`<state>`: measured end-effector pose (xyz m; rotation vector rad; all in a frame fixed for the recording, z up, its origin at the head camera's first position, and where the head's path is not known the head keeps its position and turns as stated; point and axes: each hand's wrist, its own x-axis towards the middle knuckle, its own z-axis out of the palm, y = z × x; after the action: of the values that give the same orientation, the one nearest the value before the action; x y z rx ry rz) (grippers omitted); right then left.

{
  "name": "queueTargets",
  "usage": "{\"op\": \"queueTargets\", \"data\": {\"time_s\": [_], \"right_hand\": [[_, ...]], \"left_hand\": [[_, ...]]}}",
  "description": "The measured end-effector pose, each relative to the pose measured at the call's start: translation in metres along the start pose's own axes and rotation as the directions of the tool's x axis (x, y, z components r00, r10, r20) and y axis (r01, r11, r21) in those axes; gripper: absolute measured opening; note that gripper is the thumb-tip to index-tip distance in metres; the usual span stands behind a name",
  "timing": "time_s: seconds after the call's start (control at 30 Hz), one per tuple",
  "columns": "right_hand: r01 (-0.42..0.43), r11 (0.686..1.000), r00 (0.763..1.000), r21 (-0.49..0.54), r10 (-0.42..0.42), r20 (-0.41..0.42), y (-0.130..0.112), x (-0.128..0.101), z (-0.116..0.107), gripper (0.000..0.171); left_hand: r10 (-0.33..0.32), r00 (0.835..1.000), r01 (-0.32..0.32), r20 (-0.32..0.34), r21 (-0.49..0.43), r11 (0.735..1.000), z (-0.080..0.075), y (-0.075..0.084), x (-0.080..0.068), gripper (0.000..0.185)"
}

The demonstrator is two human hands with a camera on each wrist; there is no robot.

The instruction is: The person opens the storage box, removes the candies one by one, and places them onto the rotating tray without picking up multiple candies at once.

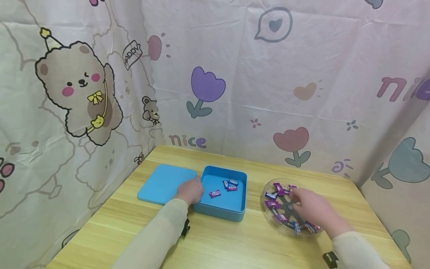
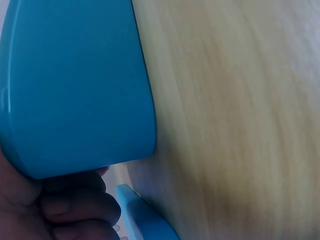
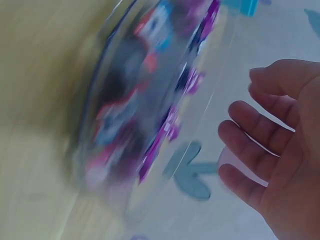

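Blurring in the right wrist view, the clear dish (image 1: 268, 215) on the table (image 1: 215, 243) is lying under the right hand (image 1: 310, 209), fingers loosely spread, while the left hand (image 1: 190, 191) is gripping the blue box (image 1: 221, 213) wall beside its lid (image 1: 164, 183); wrapper print is unreadable.

head view looks down at the table (image 1: 215, 243); wrist views sit close.

Both arms in cream sleeves are reaching forward. The left hand (image 1: 190, 190) is lying knuckles up with its fingers (image 2: 75, 210) curling under. The right hand (image 1: 310, 207) is stretching out farther right, its fingers (image 3: 255, 125) loosely extended and apart.
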<state>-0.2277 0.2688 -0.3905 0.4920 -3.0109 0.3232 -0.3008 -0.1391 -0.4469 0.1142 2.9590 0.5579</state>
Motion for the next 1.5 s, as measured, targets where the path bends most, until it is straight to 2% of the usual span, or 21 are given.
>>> {"op": "queueTargets", "data": {"time_s": [0.13, 0.23, 0.4, 0.67, 0.9, 1.1, 1.33, 1.5], "right_hand": [[0.064, 0.997, 0.997, 0.044, -0.062, -0.05, -0.023, 0.014, 0.004, 0.024], [0.074, 0.994, 0.996, 0.087, -0.069, -0.057, -0.041, 0.026, 0.008, 0.026], [0.08, 0.992, 0.996, 0.098, -0.076, -0.039, -0.069, 0.047, 0.018, 0.029], [0.136, 0.987, 0.99, 0.083, -0.138, 0.013, -0.109, 0.079, 0.04, 0.029], [0.21, 0.975, 0.975, 0.076, -0.214, 0.058, -0.146, 0.104, 0.055, 0.049], [0.286, 0.956, 0.951, 0.07, -0.292, 0.097, -0.164, 0.119, 0.072, 0.046], [0.283, 0.958, 0.937, 0.048, -0.287, 0.201, -0.177, 0.127, 0.09, 0.044], [0.306, 0.952, 0.935, 0.01, -0.302, 0.185, -0.178, 0.131, 0.101, 0.04]], "left_hand": [[-0.005, 1.0, 0.005, -0.001, 0.002, 1.0, 0.001, 0.0, 0.001, 0.056], [-0.008, 1.0, 0.008, 0.001, -0.004, 1.0, 0.0, 0.0, 0.001, 0.055], [-0.01, 1.0, 0.01, 0.006, -0.008, 1.0, -0.002, 0.0, 0.001, 0.055], [-0.015, 1.0, 0.015, 0.003, 0.007, 1.0, -0.003, -0.001, 0.001, 0.055], [-0.021, 1.0, 0.021, 0.001, 0.003, 1.0, -0.006, 0.0, -0.001, 0.055], [-0.002, 1.0, 0.002, 0.004, 0.016, 1.0, -0.006, 0.0, 0.0, 0.055], [-0.006, 1.0, 0.006, 0.013, 0.023, 1.0, -0.003, 0.002, -0.001, 0.056], [-0.015, 1.0, 0.014, 0.017, 0.037, 0.999, 0.0, 0.004, -0.001, 0.055]]}}
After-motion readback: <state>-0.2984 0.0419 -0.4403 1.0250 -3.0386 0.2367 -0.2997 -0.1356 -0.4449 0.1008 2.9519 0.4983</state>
